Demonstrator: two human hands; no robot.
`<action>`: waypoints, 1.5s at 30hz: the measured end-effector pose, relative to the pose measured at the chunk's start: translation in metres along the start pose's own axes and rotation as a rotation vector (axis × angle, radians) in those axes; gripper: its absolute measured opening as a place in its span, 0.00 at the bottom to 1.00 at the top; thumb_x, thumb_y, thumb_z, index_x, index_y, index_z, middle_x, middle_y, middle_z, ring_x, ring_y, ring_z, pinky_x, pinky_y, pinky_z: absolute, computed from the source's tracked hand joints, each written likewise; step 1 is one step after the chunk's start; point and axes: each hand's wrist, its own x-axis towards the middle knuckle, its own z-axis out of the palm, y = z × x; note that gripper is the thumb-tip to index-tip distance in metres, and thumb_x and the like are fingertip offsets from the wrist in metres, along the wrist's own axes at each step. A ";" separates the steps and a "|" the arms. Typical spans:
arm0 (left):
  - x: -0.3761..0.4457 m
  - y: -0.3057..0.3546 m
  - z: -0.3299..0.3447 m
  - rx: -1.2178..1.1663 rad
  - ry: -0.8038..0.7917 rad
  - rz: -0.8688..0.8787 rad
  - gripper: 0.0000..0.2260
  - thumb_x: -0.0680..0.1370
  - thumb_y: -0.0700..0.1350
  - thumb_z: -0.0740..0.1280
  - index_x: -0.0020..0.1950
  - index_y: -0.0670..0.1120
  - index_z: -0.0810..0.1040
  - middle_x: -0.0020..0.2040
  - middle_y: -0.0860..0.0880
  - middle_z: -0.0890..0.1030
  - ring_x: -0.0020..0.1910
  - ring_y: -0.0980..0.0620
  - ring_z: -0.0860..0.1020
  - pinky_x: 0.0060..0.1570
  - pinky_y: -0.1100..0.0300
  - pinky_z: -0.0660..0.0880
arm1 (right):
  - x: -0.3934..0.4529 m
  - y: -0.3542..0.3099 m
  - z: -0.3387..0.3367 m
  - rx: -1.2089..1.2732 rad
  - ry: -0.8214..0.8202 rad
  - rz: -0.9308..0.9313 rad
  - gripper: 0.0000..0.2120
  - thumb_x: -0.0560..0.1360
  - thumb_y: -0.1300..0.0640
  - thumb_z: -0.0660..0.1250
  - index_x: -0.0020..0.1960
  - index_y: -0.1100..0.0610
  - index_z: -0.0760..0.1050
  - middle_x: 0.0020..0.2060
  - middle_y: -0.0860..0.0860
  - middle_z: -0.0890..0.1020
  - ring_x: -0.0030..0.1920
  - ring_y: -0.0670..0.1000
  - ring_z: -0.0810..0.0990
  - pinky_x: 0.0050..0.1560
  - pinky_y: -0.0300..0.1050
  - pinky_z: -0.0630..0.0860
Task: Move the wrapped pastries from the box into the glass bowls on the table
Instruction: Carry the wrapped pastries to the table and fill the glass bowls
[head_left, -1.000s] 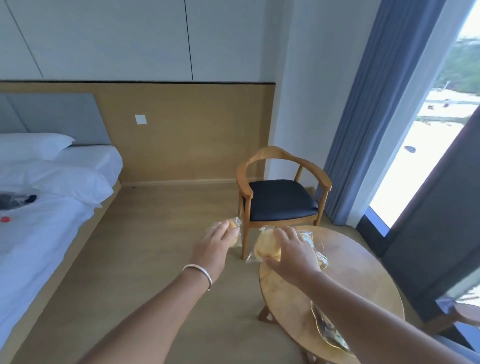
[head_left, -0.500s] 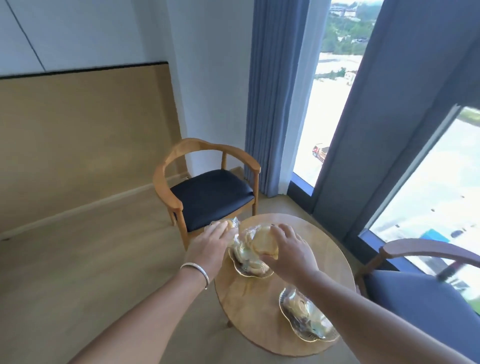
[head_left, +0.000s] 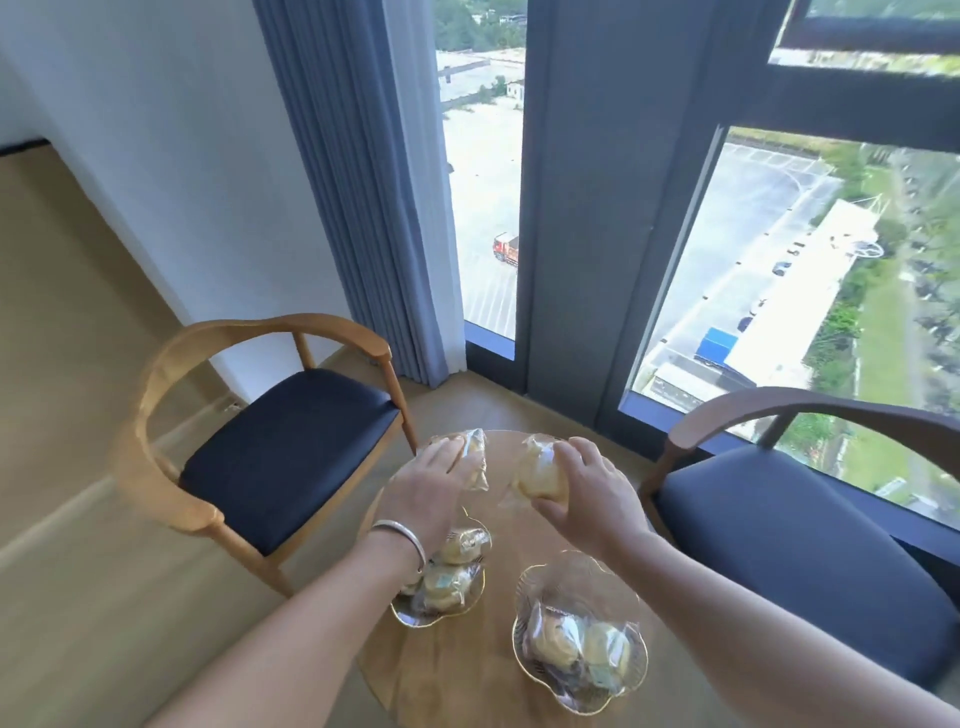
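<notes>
Two scalloped glass bowls stand on a small round wooden table. The left bowl and the right bowl each hold several wrapped pastries. My left hand, with a silver bangle on the wrist, grips a wrapped pastry above the far left of the table, just beyond the left bowl. My right hand grips another wrapped pastry over the middle of the table's far part. No box is in view.
A wooden armchair with a dark seat stands left of the table, and a second one stands to the right. Behind are a blue curtain and tall windows. Wooden floor lies to the left.
The view has swung right, from the bed and wall to the window. Both hands, each still holding a pastry, have moved over the table, and both bowls now show.
</notes>
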 end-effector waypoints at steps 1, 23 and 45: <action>0.009 0.003 0.004 -0.003 -0.012 0.025 0.30 0.74 0.34 0.63 0.74 0.52 0.62 0.74 0.48 0.65 0.72 0.48 0.62 0.66 0.54 0.67 | 0.001 0.007 -0.001 -0.001 0.008 0.027 0.33 0.70 0.38 0.69 0.69 0.51 0.64 0.68 0.49 0.67 0.63 0.56 0.73 0.61 0.50 0.70; 0.082 0.080 0.069 -0.207 -0.150 0.514 0.21 0.78 0.40 0.62 0.70 0.52 0.70 0.70 0.47 0.71 0.68 0.48 0.69 0.62 0.56 0.69 | -0.053 0.068 0.009 0.060 0.087 0.491 0.32 0.70 0.46 0.71 0.70 0.51 0.64 0.68 0.49 0.65 0.65 0.54 0.67 0.62 0.46 0.69; 0.036 0.109 0.257 -0.354 -0.165 0.511 0.20 0.62 0.38 0.79 0.52 0.48 0.83 0.47 0.48 0.82 0.42 0.47 0.81 0.34 0.55 0.77 | -0.075 0.154 0.185 0.139 -0.139 0.378 0.32 0.72 0.56 0.71 0.72 0.51 0.62 0.75 0.51 0.58 0.76 0.52 0.54 0.71 0.43 0.62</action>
